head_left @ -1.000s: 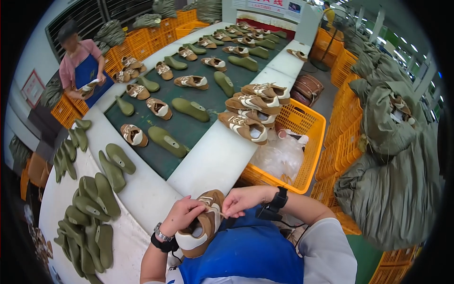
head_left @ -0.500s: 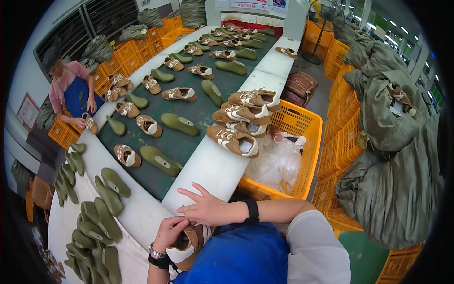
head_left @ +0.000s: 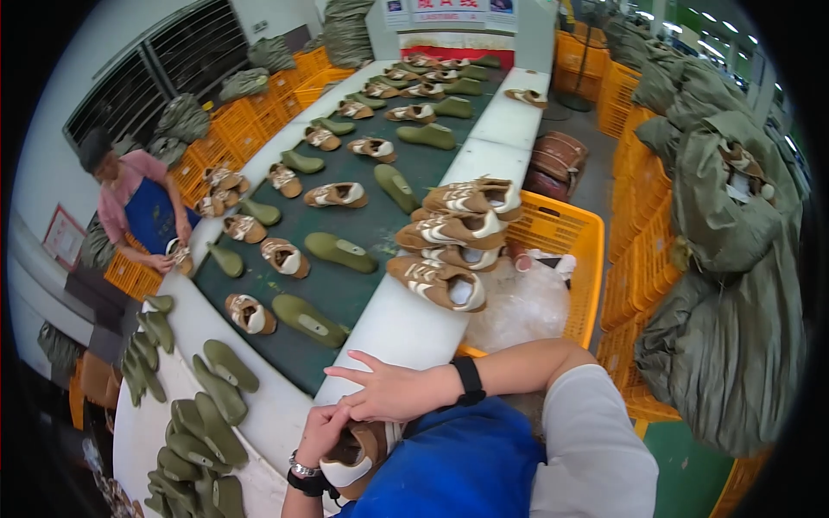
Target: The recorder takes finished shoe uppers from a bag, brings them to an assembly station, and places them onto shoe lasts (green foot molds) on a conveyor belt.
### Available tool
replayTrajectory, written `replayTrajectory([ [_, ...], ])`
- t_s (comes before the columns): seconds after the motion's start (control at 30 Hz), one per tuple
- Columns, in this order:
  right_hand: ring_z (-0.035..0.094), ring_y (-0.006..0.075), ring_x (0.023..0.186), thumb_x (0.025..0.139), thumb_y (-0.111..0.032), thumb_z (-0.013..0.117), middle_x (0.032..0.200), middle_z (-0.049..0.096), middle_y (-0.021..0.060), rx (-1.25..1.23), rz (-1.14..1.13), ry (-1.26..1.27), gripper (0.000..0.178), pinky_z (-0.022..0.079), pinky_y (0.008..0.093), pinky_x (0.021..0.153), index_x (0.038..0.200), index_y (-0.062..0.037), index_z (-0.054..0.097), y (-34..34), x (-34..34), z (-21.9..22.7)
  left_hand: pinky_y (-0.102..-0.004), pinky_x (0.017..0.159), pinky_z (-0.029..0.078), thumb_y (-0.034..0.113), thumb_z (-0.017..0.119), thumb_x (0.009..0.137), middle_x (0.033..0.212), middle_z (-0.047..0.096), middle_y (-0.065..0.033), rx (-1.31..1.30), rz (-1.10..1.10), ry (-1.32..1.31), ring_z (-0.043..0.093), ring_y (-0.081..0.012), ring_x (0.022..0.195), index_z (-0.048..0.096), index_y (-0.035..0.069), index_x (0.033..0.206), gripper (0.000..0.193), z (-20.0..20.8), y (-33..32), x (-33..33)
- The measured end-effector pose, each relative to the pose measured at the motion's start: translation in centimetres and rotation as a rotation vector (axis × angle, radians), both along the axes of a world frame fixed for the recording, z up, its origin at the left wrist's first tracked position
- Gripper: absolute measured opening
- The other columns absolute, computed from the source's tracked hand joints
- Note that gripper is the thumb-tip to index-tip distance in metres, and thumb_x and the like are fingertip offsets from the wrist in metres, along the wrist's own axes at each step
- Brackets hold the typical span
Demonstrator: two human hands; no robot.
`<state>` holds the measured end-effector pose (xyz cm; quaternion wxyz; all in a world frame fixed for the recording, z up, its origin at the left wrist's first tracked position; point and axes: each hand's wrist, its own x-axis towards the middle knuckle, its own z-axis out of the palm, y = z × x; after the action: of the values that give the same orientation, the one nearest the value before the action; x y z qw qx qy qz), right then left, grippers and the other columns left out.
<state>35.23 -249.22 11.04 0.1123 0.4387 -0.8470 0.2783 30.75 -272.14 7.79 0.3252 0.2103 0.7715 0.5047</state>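
A brown sneaker (head_left: pixel 370 451) with a white heel patch rests against my blue apron, its opening facing up. My left hand (head_left: pixel 323 436) is at the far left side of its opening, thumb and fingers pinched together at the upper. Over the sneaker's front reaches my right hand (head_left: pixel 393 390), two fingers stretched out to the left while the others close down beside my left fingertips. What those right fingers pinch is hidden. Stacked sneakers (head_left: pixel 449 229) in the same brown and white stand just beyond, on the white ledge (head_left: pixel 393 332).
Green shoe lasts (head_left: pixel 203 432) pile on the white table (head_left: pixel 268 457) at left. Sneakers and lasts line the dark green belt (head_left: pixel 302 354). A yellow crate (head_left: pixel 591 285) with clear plastic stands right. A co-worker (head_left: pixel 147 203) handles a shoe at far left. Grey-green sacks (head_left: pixel 717 345) crowd the right.
The view has shifted, so the scene sits farther right. My hands stay together at the sneaker, with the right fingers slightly more closed down. The co-worker's hands have moved around their shoe.
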Motion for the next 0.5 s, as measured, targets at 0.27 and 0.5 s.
replayTrajectory([
  [0.27, 0.04, 0.0312, 0.122, 0.074, -0.014, 0.055, 0.09, 0.059, 0.0045, 0.257, 0.016, 0.243, 0.006, 0.012, 0.0554, 0.11, 0.072, -0.0122, 0.06, -1.3, -1.2, 0.0, -0.0277, 0.05, 0.041, 0.02, 0.052, 0.087, 0.056, 0.057, -0.0061, -0.203, 0.024, 0.129, 0.05, -0.0079, 0.054, 0.063, -0.005, 0.081, 0.028, 2.1, 1.1, 0.1],
  [0.5, 0.047, 0.0196, 0.085, 0.075, -0.017, 0.055, 0.078, 0.054, 0.0016, 0.263, 0.198, 0.373, 0.012, 0.025, 0.0458, 0.104, 0.067, -0.0154, 0.063, -2.8, -3.2, 0.1, -0.0252, 0.051, 0.042, 0.021, 0.049, 0.086, 0.065, 0.061, -0.001, -0.118, 0.098, -0.119, 0.052, -0.0078, 0.055, 0.065, -0.002, 0.08, 0.029, -0.4, -0.3, -0.6],
])
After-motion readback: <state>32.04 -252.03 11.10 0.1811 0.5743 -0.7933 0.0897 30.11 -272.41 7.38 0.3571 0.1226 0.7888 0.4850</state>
